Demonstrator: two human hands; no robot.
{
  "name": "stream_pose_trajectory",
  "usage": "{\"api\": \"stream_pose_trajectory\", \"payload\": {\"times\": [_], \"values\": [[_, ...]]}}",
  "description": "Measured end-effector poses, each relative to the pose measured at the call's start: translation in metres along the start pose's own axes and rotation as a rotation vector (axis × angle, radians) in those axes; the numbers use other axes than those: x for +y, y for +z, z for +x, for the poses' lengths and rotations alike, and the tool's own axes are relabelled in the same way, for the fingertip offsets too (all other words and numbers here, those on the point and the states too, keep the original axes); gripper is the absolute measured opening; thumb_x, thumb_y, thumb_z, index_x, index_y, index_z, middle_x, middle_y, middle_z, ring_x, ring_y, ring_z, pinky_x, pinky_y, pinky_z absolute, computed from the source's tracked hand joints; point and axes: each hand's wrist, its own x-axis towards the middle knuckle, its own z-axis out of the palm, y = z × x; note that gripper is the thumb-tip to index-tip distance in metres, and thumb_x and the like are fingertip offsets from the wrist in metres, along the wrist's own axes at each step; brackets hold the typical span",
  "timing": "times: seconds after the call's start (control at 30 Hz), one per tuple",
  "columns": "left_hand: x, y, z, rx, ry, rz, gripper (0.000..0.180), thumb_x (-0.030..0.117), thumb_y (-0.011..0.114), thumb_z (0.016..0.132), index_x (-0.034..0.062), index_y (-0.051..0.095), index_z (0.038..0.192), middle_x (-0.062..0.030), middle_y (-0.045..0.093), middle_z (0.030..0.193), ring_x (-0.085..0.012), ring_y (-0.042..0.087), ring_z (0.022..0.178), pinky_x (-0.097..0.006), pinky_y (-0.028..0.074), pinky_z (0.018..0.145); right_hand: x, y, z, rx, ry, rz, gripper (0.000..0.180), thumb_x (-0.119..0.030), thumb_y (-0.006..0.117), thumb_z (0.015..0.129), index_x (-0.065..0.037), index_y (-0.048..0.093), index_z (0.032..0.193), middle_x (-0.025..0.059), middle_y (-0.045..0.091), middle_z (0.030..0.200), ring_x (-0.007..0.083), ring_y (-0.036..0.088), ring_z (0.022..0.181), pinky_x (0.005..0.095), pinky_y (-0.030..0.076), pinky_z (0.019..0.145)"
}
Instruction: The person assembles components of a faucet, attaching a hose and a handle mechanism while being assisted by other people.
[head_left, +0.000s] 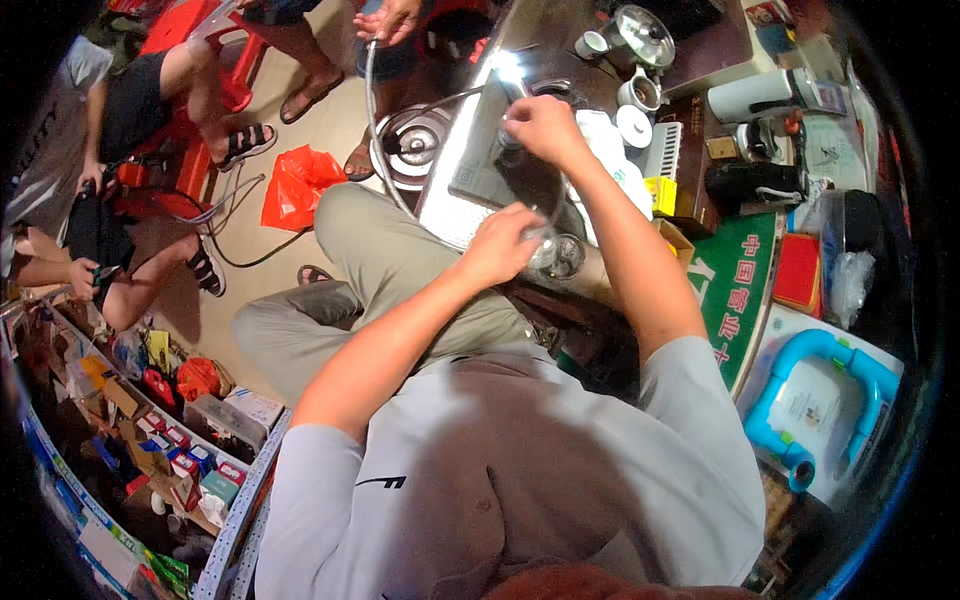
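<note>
His left hand [497, 243] is clamped on a small glass cup [556, 254] at the worktop's [470, 190] near edge, while the right hand [538, 125], farther off, pinches something unclear.

The left hand [497, 243] covers part of a glass jar [557, 256], so its grip is hard to see. The right hand [540, 127] hides the small thing it pinches. A bright glare [508, 68] washes out the tray [470, 170] top. People at the top left are cut off.
</note>
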Motion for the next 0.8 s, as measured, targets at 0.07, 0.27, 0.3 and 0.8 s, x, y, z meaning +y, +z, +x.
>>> {"api": "stream_pose_trajectory", "payload": {"times": [0.07, 0.27, 0.3, 0.8], "values": [[0.006, 0.015, 0.02, -0.064, 0.002, -0.066, 0.039, 0.011, 0.071, 0.085, 0.0009, 0.067, 0.122, -0.0194, 0.067, 0.114, -0.0362, 0.067, 0.097, -0.04, 0.054, 0.09, 0.012, -0.02, -0.009, -0.008, 0.132, 0.089, 0.026, -0.023, 0.075, 0.081, -0.005, 0.077, 0.1, 0.0172, 0.075, 0.086, 0.033, 0.074, 0.082, 0.0431, 0.059, 0.078], [0.013, -0.016, 0.045, 0.138, -0.258, -0.252, 0.049, 0.026, 0.074, 0.094, 0.0012, 0.06, 0.133, -0.0093, 0.07, 0.114, -0.0231, 0.069, 0.099, -0.035, 0.056, 0.084, 0.014, -0.053, -0.054, -0.068, 0.404, 0.723, 0.012, -0.01, 0.073, 0.089, 0.002, 0.07, 0.087, 0.0047, 0.065, 0.068, 0.0112, 0.061, 0.054, 0.026, 0.049, 0.049], [0.013, -0.026, 0.048, 0.223, -0.27, -0.631, 0.04, 0.03, 0.071, 0.097, 0.0006, 0.066, 0.124, -0.0062, 0.069, 0.108, -0.0157, 0.069, 0.093, -0.032, 0.055, 0.077, 0.007, -0.051, -0.06, -0.091, 0.355, 0.708, 0.012, -0.01, 0.074, 0.089, 0.002, 0.07, 0.089, 0.004, 0.066, 0.07, 0.0104, 0.06, 0.055, 0.0254, 0.049, 0.049], [0.035, -0.09, 0.021, 0.48, 0.081, 0.093, 0.016, 0.012, 0.071, 0.089, -0.0019, 0.064, 0.087, -0.0117, 0.064, 0.07, -0.0194, 0.061, 0.061, -0.036, 0.048, 0.059, -0.033, -0.021, -0.095, -0.327, 0.376, 1.311, 0.017, -0.017, 0.075, 0.093, -0.002, 0.068, 0.089, 0.0046, 0.068, 0.077, 0.0094, 0.061, 0.057, 0.0262, 0.056, 0.053]]}}
